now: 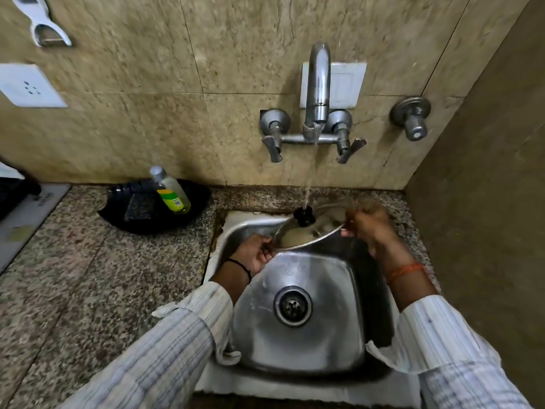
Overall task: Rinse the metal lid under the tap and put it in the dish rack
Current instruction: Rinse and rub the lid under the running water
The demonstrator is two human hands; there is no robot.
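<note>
A round metal lid [298,236] with a black knob [304,216] is held tilted over the back of the steel sink [298,346]. Water runs from the tap [317,84] straight down onto the knob. My left hand [255,255] pinches the lid's near left rim. My right hand [370,228] grips the lid's right rim, fingers partly blurred. No dish rack is in view.
A black tray [138,219] with a yellow-green soap bottle [171,191] sits on the granite counter [88,276] left of the sink. Two tap levers [272,149] and a separate valve [413,118] stick out of the tiled wall. A side wall [486,216] closes the right.
</note>
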